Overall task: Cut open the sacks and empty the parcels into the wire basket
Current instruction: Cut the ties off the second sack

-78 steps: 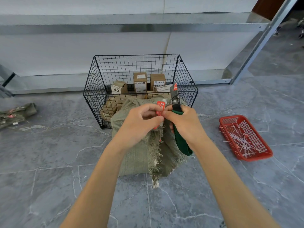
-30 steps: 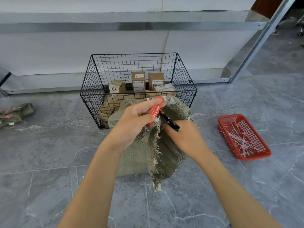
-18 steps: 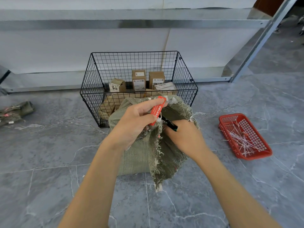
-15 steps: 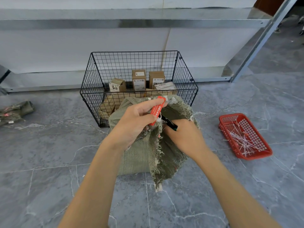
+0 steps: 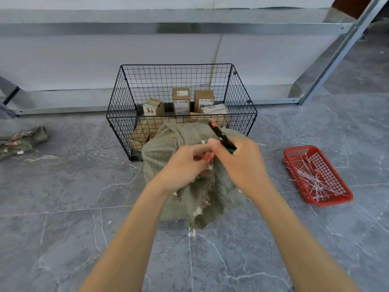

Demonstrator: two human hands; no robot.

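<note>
A grey-green woven sack [image 5: 166,148] stands on the floor in front of the black wire basket [image 5: 122,98], its frayed neck gathered toward me. My left hand [image 5: 183,167] grips the bunched neck and the red tag [image 5: 208,156] tied to it. My right hand [image 5: 242,161] grips the cutters [image 5: 221,133], whose black jaws with a red tip point up and away over the sack. The green handles are mostly hidden in my palm. Several brown cardboard parcels [image 5: 181,101] lie inside the basket.
A red plastic tray [image 5: 294,154] holding several cut white ties sits on the floor at the right. An emptied sack [image 5: 23,138] lies crumpled at the left. A metal shelf frame [image 5: 336,51] and a white wall panel run behind the basket.
My right hand has drawn the cutters out of the sack's neck and lifted them, jaws now pointing up. My left hand has dropped lower on the neck, the red tag now mostly covered.
</note>
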